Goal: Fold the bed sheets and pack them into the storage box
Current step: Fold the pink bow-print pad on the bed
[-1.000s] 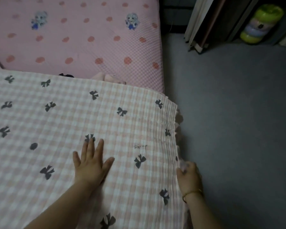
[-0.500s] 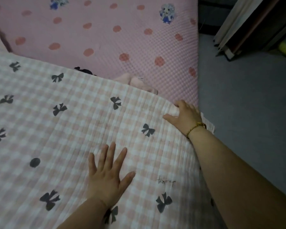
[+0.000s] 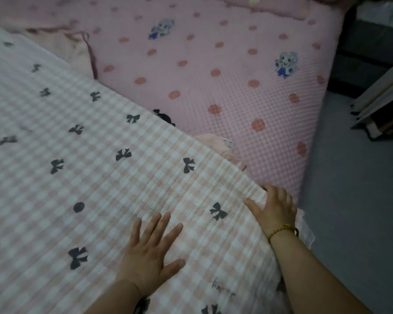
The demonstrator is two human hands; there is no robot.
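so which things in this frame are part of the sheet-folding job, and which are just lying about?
Part of the job:
- checked bow-print sheet
- left hand, pressed flat on it
- right hand, at the sheet's edge

Lying about:
- pink dotted mattress cover
- pale pink fabric poking out from under the sheet
- grey floor

No storage box is in view.

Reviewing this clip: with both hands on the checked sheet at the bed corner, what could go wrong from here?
1. The pink-and-white checked sheet with black bows overhangs the bed at its frilled edge by the right hand; it could slide onto the grey floor.
2. The left hand only presses flat, so pulling may bunch the layers.
3. No storage box shows.
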